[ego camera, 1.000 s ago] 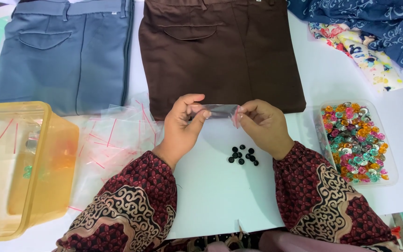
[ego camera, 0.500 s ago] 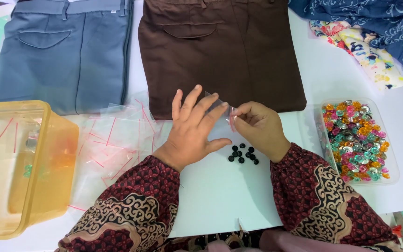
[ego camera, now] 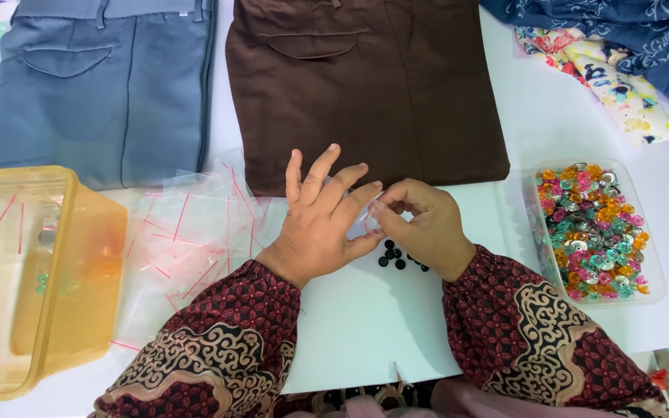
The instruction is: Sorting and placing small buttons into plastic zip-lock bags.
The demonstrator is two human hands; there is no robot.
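White, smooth tabletop point(ego camera: 551, 131) carries all items. Two pairs of folded trousers lie flat at the far edge: one grey-blue pair point(ego camera: 98, 85) to the left, one dark brown pair point(ego camera: 365, 85) at centre, both of matte woven cloth with a welt pocket showing. Patterned fabrics, a dark blue one point(ego camera: 629, 35) and a floral one point(ego camera: 613, 73), are bunched at the far right. One translucent yellow plastic tub point(ego camera: 79, 279), rectangular with rounded corners, sits at the near left. Beside it lies a loose heap of small clear plastic bags point(ego camera: 187, 240) with red seal strips; count cannot be told. One clear rectangular tray point(ego camera: 656, 286) at the right holds many glossy multicoloured buttons point(ego camera: 594, 232). A small cluster of black buttons point(ego camera: 395, 257), about six visible, lies on the table just under the hands.

Both forearms wear dark red patterned sleeves. Left hand point(ego camera: 323, 224) is raised palm down, fingers spread and extended, the thumb touching a small clear bag point(ego camera: 371, 219). Right hand point(ego camera: 423, 224) is curled, thumb and forefinger pinching that bag, which is held between the two hands just above the black buttons.
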